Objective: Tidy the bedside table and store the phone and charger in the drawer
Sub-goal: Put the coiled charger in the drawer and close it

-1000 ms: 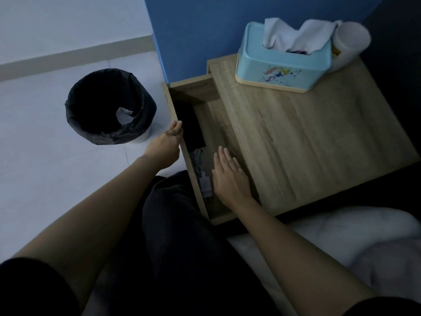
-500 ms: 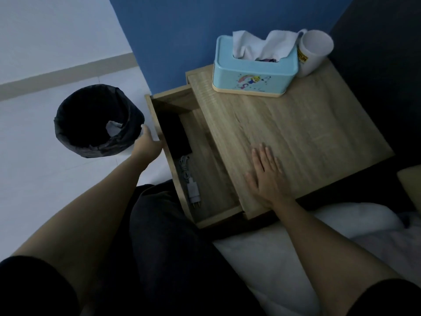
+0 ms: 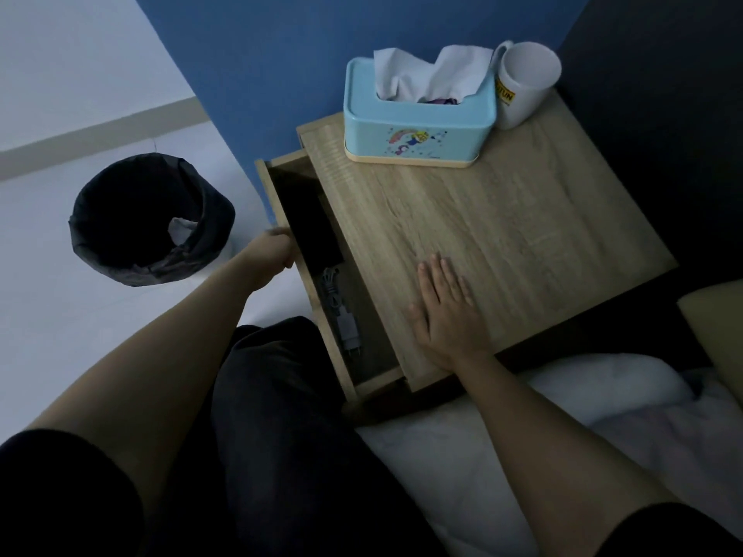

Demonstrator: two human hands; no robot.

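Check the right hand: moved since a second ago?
Yes. The right hand came out of the open drawer, where it lay beside the charger, and now rests flat on the bedside table top.

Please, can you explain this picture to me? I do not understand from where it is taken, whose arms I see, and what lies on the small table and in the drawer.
A camera on a person's head looks down at their own arms. The right hand lies flat on the bedside table, holding nothing. The left hand grips the front of the open drawer. Inside lie a dark phone and a charger. On top stand a tissue box and a mug. A bin stands on the floor.
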